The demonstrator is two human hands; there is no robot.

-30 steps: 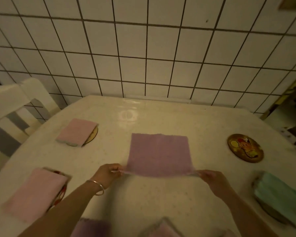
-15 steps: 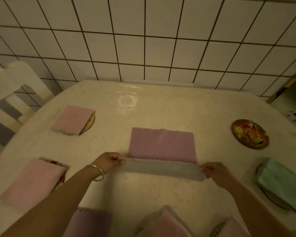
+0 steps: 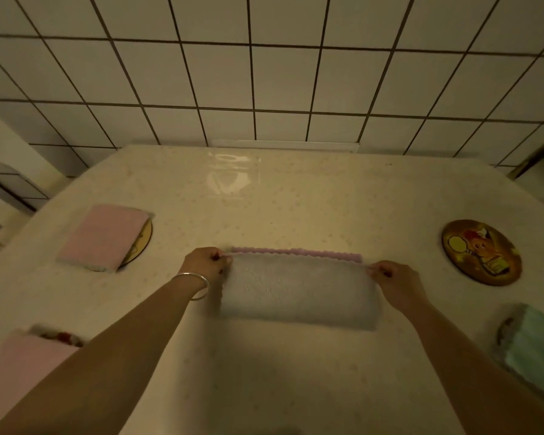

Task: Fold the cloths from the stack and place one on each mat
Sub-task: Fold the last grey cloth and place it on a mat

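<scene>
A purple cloth (image 3: 299,290) lies folded in half on the middle of the table, its grey underside up and a strip of purple showing along the far edge. My left hand (image 3: 206,265) pinches its far left corner, and my right hand (image 3: 396,282) pinches its far right corner. A round picture mat (image 3: 481,252) lies bare at the right. A folded pink cloth (image 3: 102,237) covers a mat (image 3: 145,243) at the far left. Another folded pink cloth (image 3: 16,372) lies on a mat at the near left. A folded green cloth (image 3: 536,353) sits on a mat at the near right.
The table (image 3: 296,196) has a glossy pale cover and stands against a white tiled wall (image 3: 264,73). A white chair (image 3: 4,171) stands at the left edge. Dark furniture shows at the far right.
Both hands carried the cloth's near edge up and over to its far edge, folding it in half. The view tilted down and the stack at the bottom left the frame.
</scene>
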